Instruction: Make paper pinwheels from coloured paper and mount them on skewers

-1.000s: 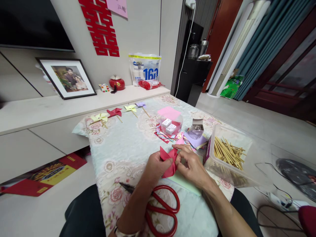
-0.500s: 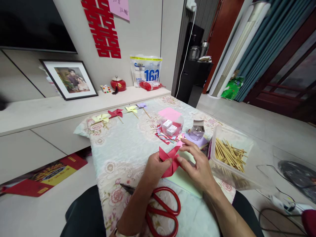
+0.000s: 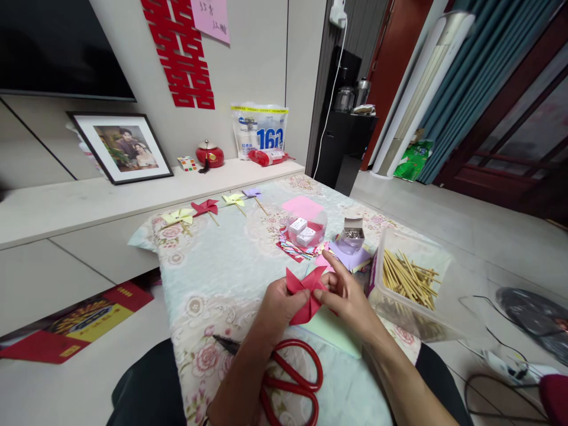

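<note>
Between my hands is a red paper pinwheel [image 3: 306, 309], its blades folded in toward the middle. My left hand [image 3: 283, 302] pinches it from the left, the thumb pressing near its centre. On the other side my right hand [image 3: 344, 290] grips a blade between thumb and curled fingers, with the index finger stretched out. Under my left forearm lie red-handled scissors [image 3: 296, 387], part of them hidden by the arm. Pale green paper [image 3: 335, 331] rests on the table below my right hand.
Finished pinwheels on sticks [image 3: 205, 207] line the table's far left. A clear round box [image 3: 306, 228] holds small white boxes. Nearby are an open box of metal pins [image 3: 354, 229] and purple paper [image 3: 350, 255]. A plastic bin of wooden sticks [image 3: 410, 278] stands at the right.
My right hand has closed in on the pinwheel, its thumb and fingers now gripping the right blade near the centre. My left hand keeps its pinch. The view has shifted slightly.
</note>
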Demonstrator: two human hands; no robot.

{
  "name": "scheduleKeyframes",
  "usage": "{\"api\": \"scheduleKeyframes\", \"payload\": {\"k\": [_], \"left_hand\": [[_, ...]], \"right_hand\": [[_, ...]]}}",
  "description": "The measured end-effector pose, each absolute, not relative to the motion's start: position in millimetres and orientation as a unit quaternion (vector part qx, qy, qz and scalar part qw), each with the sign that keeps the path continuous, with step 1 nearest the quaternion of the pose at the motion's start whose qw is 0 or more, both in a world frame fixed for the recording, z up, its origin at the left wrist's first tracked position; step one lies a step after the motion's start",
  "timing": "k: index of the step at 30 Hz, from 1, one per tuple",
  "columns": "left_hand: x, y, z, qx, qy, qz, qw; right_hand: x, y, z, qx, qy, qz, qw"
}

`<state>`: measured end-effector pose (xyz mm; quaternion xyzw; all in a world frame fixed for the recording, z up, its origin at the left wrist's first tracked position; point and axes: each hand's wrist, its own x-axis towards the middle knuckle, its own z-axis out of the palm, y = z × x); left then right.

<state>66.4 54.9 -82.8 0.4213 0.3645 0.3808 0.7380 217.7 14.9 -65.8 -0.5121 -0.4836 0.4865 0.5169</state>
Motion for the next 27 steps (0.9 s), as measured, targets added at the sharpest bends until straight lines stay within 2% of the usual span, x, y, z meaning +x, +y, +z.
{"api": "scheduleKeyframes", "payload": {"k": [9, 19, 24, 27], "left_hand": [[69.1, 52.9, -81.5, 0.441, 0.385, 0.368, 0.723], [66.0, 55.3, -82.1, 0.463, 0.425, 0.357, 0.690], [61.2, 57.3, -90.0, 0.455, 0.383, 0.341, 0.728], [59.4, 59.2, -91.9, 0.436, 0.351, 0.351, 0.751]], "right_hand": [[215.0, 15.0, -77.2, -0.544, -0.517, 0.423, 0.508], [214.6, 15.4, -74.7, -0.535, -0.541, 0.412, 0.501], [213.6, 14.5, -72.5, -0.532, -0.552, 0.398, 0.504], [216.8, 6.8, -69.0, -0.550, -0.573, 0.335, 0.507]]}}
